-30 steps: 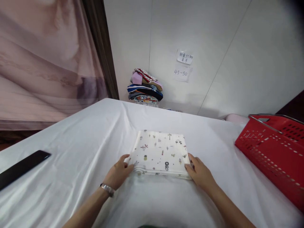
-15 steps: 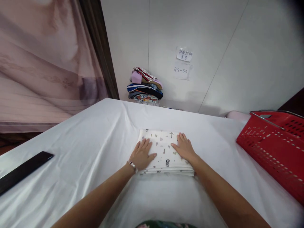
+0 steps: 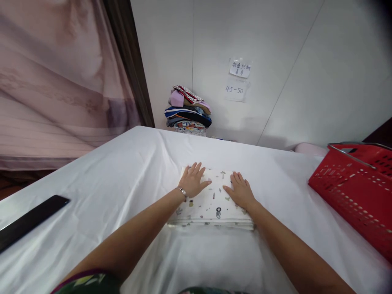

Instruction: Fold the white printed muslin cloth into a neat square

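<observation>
A folded white cloth (image 3: 211, 208) with small printed plant and animal-like figures lies flat in front of me, its stacked layers showing along the near edge. My left hand (image 3: 193, 180) rests on its far left part, fingers spread and palm down, with a bracelet at the wrist. On the right edge lies my right hand (image 3: 241, 191), also flat with fingers apart. Neither hand grips the cloth. Part of its left and right edges is hidden under my hands.
The cloth lies on a white-covered table (image 3: 137, 171). A red basket (image 3: 352, 196) with a metal handle stands on the right. A black flat object (image 3: 33, 218) lies at the left. Folded fabrics (image 3: 188, 110) are piled beyond the far edge, by the wall.
My left hand has slid away from me and slightly right, from the cloth's left side to its far left part. My right hand stays at the right edge.
</observation>
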### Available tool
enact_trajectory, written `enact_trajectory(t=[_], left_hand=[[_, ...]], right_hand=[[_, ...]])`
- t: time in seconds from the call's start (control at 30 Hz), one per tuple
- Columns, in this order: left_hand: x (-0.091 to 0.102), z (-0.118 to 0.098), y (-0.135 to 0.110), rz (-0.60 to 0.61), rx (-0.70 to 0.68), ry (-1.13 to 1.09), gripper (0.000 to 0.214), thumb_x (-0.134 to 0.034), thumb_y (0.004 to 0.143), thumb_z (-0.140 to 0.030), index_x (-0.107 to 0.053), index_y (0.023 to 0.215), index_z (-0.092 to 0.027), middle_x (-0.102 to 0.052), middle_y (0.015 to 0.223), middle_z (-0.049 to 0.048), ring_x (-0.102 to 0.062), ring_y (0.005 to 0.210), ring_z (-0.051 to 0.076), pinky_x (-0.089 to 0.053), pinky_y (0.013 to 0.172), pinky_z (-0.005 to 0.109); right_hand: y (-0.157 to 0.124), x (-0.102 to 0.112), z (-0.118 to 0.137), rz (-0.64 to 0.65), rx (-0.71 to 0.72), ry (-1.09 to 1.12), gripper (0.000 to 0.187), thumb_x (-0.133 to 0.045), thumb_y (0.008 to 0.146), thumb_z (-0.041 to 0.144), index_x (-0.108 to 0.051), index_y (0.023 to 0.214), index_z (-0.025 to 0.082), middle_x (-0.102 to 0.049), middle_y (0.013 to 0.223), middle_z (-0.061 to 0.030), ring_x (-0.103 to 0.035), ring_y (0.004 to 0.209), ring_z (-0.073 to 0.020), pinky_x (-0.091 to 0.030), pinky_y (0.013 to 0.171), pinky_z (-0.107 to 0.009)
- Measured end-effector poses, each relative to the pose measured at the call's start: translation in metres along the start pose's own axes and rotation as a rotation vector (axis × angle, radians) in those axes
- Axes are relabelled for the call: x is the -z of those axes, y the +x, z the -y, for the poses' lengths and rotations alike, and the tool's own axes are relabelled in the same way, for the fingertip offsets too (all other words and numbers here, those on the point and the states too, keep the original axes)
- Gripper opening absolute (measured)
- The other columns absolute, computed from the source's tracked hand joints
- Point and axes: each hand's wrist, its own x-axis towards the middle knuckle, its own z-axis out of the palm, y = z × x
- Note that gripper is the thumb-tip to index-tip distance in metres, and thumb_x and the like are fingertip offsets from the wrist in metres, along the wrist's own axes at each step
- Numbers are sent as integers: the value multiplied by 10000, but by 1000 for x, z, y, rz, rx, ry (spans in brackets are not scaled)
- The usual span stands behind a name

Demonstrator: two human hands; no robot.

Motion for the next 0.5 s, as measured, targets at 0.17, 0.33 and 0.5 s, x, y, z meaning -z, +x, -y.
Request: enact_trajectory(t=[0.17, 0.33, 0.5], left_hand=[[-32, 7, 14, 23, -15, 29, 725, -239, 823, -635, -317, 1362, -155, -230, 1452, 107, -132, 1346, 257, -46, 1085, 459], [-41, 12, 11, -31, -37, 42, 729, -198, 825, -643, -327, 1358, -163, -256, 1443, 106, -163, 1338, 254, -56, 1084, 455], [-43, 13, 12, -53, -55, 33, 727, -186, 830, -639, -331, 1358, -160, -253, 1444, 108, -166, 1338, 258, -62, 1086, 456]], right_hand=[[8, 12, 10, 60, 17, -30, 741, -245, 840, 581, -245, 1383, 77, -148, 1470, -144, -55, 1347, -279, -73, 1042, -512], [26, 15, 32, -19, 181, -1, 802, -192, 825, 641, -200, 1401, 83, -107, 1481, -119, -16, 1354, -242, -31, 1068, -436], [35, -2, 25, 76, 135, 32, 830, -129, 815, 666, -196, 1405, 87, -136, 1478, -110, -49, 1353, -241, -35, 1071, -413]])
